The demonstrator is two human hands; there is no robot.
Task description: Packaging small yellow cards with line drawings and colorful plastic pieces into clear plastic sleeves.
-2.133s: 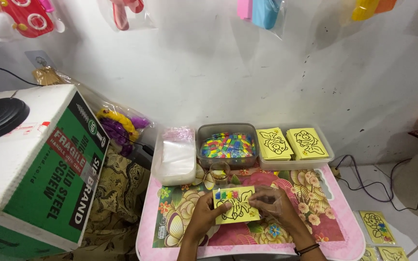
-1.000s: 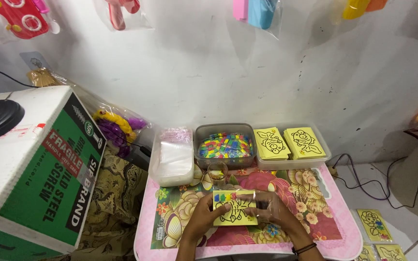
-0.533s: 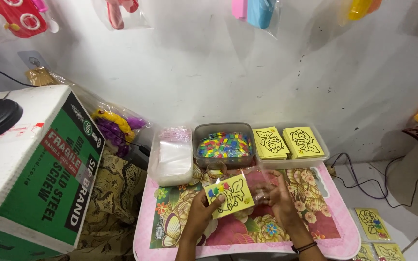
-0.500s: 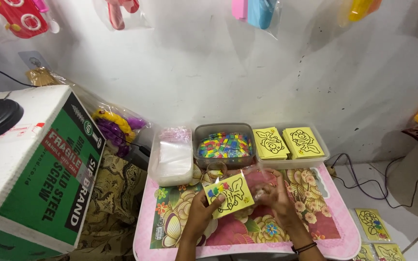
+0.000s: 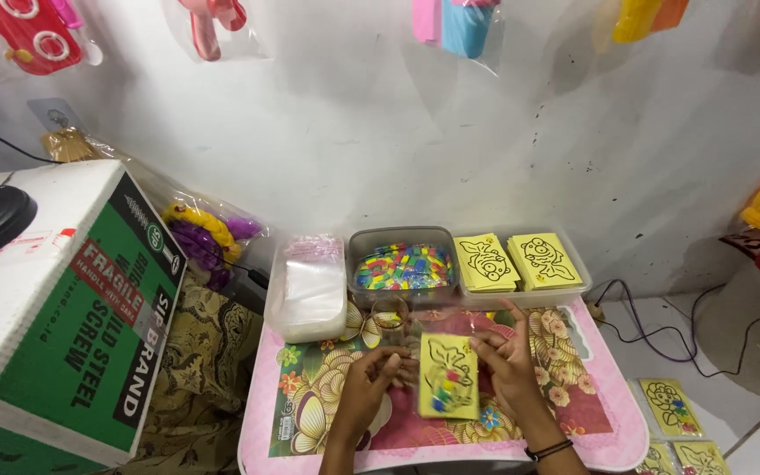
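Note:
My left hand (image 5: 369,383) and my right hand (image 5: 505,361) both hold a yellow drawing card (image 5: 448,374) above the small pink table (image 5: 626,440). The card stands upright with a black outline figure and coloured bits near its lower end. My left fingers touch its left edge, my right fingers grip its right edge. Just beyond the card lie a clear tub of coloured pieces (image 5: 402,265) and a tray with two stacks of yellow cards (image 5: 518,260).
A stack of clear plastic bags (image 5: 307,286) sits at the table's far left. A big green and white cardboard box (image 5: 54,308) stands to the left. More yellow cards (image 5: 668,406) lie on the floor at right, beside cables (image 5: 653,330). Toys hang on the wall.
The card was flat and landscape on the table, then tilted up in my left hand. Now it stands in portrait position with both hands on its edges.

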